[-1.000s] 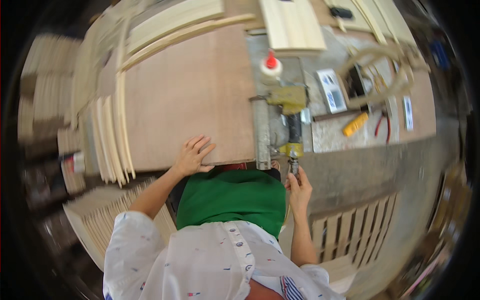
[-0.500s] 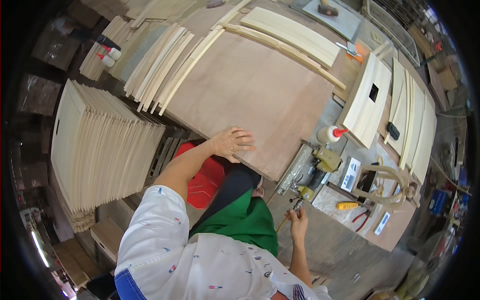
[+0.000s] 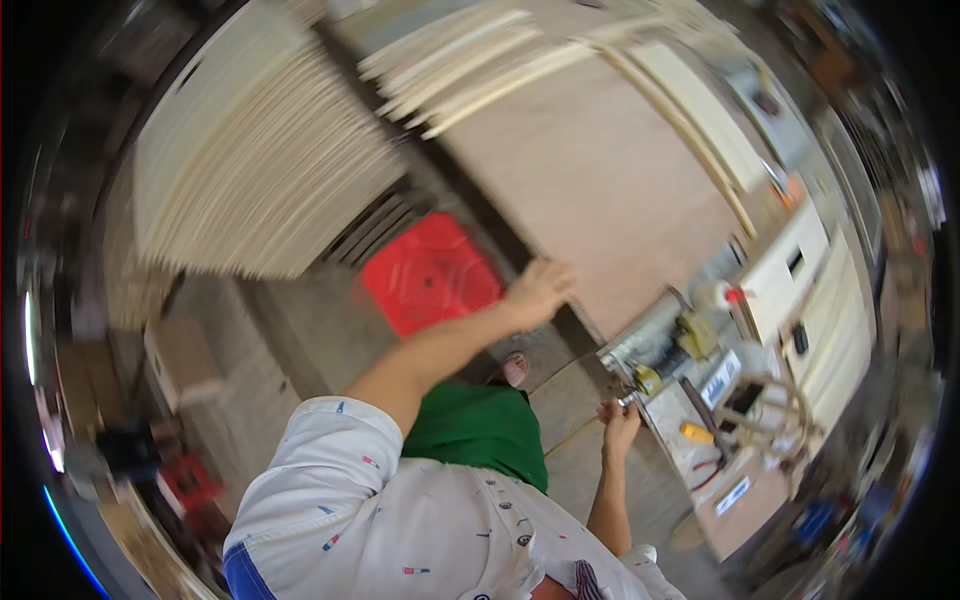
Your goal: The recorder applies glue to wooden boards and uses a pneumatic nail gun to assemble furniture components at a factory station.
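My left hand [image 3: 540,293] reaches over the near edge of a large brown board [image 3: 610,170], its blurred fingers loosely extended and holding nothing. Low on the right, my right hand [image 3: 620,430] is closed around a small metal fitting [image 3: 628,400]. From that hand a thin yellowish hose [image 3: 570,437] trails down to the left. Just beyond the fitting, a machine with a yellow-green body [image 3: 695,335] sits at the board's right corner. A white glue bottle with a red tip [image 3: 712,296] stands behind it.
A red stool [image 3: 432,275] is on the floor left of my left hand. Beyond it rises a tall stack of pale panels [image 3: 260,150]. Wood strips [image 3: 470,60] lie across the board's far left. A side table holds a yellow-handled tool [image 3: 696,433] and a round wooden frame [image 3: 780,415].
My view has swung left, so the bench sits farther right and the red stool shows more fully. My left hand is at the board's edge now, less over its top. My right hand still grips the fitting.
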A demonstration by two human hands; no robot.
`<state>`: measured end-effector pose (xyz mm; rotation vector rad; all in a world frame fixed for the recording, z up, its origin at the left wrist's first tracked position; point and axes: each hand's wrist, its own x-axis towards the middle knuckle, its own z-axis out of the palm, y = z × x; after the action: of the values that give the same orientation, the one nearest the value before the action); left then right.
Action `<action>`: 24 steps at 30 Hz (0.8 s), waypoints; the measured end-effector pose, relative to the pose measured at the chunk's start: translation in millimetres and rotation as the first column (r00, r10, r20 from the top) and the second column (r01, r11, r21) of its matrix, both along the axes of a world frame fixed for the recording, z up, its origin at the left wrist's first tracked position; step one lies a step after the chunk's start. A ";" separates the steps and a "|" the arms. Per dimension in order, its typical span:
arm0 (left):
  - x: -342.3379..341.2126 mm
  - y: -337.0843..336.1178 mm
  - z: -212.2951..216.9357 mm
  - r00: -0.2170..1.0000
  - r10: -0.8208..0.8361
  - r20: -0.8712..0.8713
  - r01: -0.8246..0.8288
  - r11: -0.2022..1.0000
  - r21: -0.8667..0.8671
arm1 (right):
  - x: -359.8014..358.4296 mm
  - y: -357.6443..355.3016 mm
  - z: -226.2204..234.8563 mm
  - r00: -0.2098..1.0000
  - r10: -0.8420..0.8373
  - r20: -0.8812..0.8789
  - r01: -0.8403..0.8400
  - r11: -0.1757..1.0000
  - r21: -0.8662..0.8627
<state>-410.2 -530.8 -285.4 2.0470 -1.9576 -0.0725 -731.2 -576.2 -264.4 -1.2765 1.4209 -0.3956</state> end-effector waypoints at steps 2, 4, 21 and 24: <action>-32.4 49.0 27.1 0.960 0.042 -0.278 -0.071 0.993 -0.096 | -5.1 -0.3 -1.4 0.999 0.015 -0.029 -0.015 1.000 0.005; -46.7 119.4 24.9 0.804 0.208 -0.557 -0.114 0.973 0.199 | -17.0 -7.7 -7.7 0.997 0.057 -0.060 -0.056 0.998 0.009; -229.9 802.5 -215.2 -0.290 0.955 -0.054 -0.369 -0.060 0.927 | 156.0 168.9 -25.7 0.751 0.601 -0.275 -0.489 0.785 0.381; -130.2 759.9 -168.4 0.185 0.978 -0.098 -0.438 0.172 0.882 | 269.2 277.5 -10.8 0.297 0.940 -0.170 -0.878 0.339 0.337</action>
<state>-540.4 229.1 -453.8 2.6256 -0.0594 -1.3284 -462.0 -298.8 -275.3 -1.8309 0.6930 0.8028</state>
